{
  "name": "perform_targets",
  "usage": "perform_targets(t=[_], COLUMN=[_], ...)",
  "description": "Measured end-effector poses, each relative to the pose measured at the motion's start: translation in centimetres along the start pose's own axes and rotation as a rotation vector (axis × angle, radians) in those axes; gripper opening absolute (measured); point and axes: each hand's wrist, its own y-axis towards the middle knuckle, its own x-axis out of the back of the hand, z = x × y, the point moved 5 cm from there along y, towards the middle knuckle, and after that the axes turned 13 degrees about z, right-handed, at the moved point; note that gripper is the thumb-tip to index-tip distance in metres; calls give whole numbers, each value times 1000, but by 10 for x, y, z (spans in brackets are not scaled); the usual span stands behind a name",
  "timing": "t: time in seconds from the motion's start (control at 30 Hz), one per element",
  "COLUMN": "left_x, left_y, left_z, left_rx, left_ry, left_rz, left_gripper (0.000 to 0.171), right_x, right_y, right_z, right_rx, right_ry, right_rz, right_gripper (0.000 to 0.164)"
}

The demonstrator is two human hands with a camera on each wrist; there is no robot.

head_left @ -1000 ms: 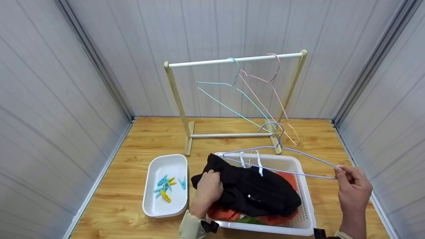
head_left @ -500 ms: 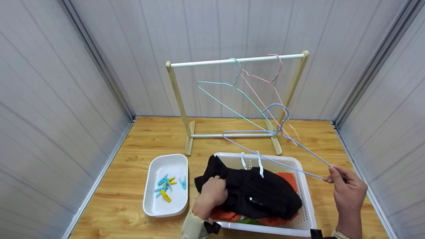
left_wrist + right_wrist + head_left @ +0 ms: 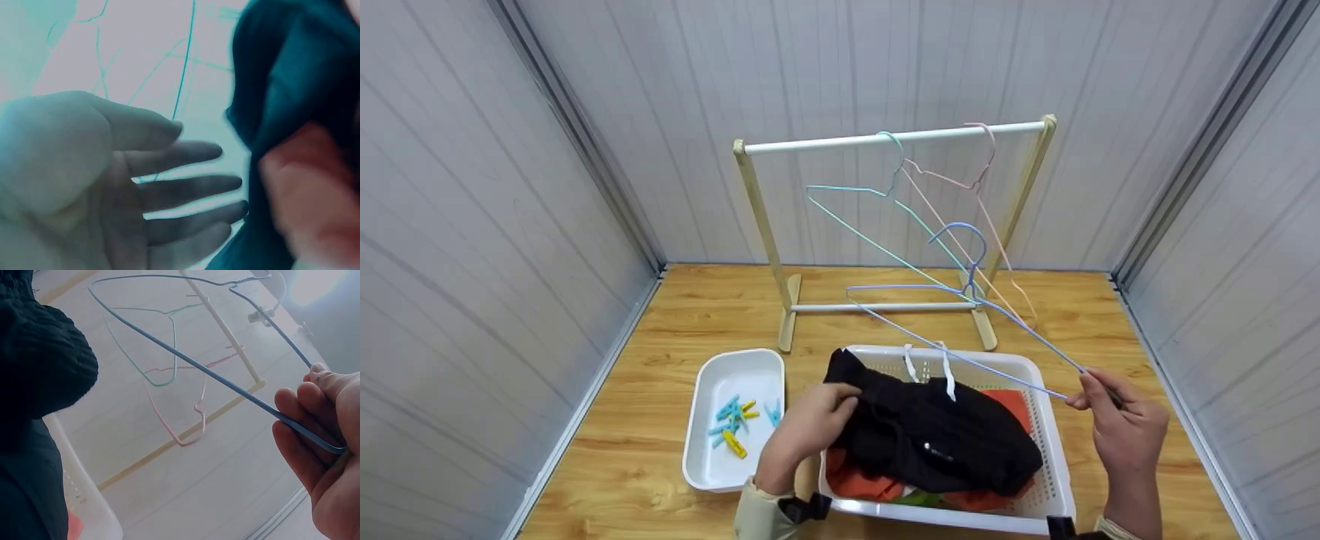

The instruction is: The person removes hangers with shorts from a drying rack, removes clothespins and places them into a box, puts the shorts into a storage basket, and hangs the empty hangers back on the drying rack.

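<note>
My right hand (image 3: 1129,424) grips a blue-purple wire hanger (image 3: 247,396) by one end, thumb and fingers closed about the wire. The hanger's hook points up, and its body slants over the back of the white basket (image 3: 945,520). A black garment (image 3: 960,442) with white drawstrings lies heaped in that basket, on top of orange clothes (image 3: 859,480). At the garment's left end is my left hand (image 3: 808,424). Its fingers look nearly straight in the left wrist view, with nothing between them and the dark cloth (image 3: 304,73) just beyond the fingertips.
A wooden rack with a white rail (image 3: 810,142) stands behind, bearing a mint hanger (image 3: 847,187) and a pink hanger (image 3: 946,178). Left of the basket sits a white tray (image 3: 757,454) with several blue and yellow clothes pegs (image 3: 733,441). Panel walls enclose the wooden floor.
The right hand has moved left, carrying the hanger, whose hook has risen. The left hand was on the black garment's cloth; it has let go and shifted left.
</note>
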Motion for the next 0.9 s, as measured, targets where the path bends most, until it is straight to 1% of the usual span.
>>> perform_targets(t=[0.07, 0.17, 0.23, 0.3, 0.4, 0.47, 0.5, 0.53, 0.63, 0.7, 0.73, 0.77, 0.8, 0.9], left_x=[13, 37, 54, 71, 95, 110, 117, 125, 145, 157, 162, 166, 170, 179], left_y=[-3, -7, -8, -8, -8, -6, -5, -5, 3, 9, 12, 17, 19, 28], left_z=[2, 4, 8, 12, 17, 20, 21, 16, 19, 21, 23, 29, 30, 34], left_rx=[-40, -99, -119, -124, -104, -101, -101, -101, -68, -33, -16, 0, 13, 53], left_ry=[-12, -49, -84, -130, -192, -227, -241, -252, -275, -295, -306, -318, -326, -369], left_rz=[-87, -234, -314, -377, -447, -497, -525, -551, -643, -698, -717, -735, -750, -751], left_gripper=[22, 18, 17, 17, 17, 17, 16, 16, 17, 18, 20, 22, 24, 31], right_x=[-5, -12, -16, -19, -24, -28, -30, -33, -44, -56, -64, -71, -79, -101], right_y=[1, 3, 5, 8, 12, 16, 18, 20, 26, 31, 34, 37, 40, 47], right_z=[1, 4, 6, 8, 10, 12, 13, 14, 19, 26, 31, 35, 40, 48], right_rx=[-8, -12, -2, 28, 64, 75, 74, 76, 91, 109, 120, 130, 139, 163], right_ry=[-53, -216, -312, -340, -325, -335, -346, -358, -386, -382, -375, -367, -361, -339], right_rz=[8, 20, 24, 28, 26, 22, 18, 18, 27, 38, 45, 51, 58, 74], right_gripper=[12, 11, 11, 12, 14, 13, 13, 12, 10, 10, 9, 9, 9, 9])
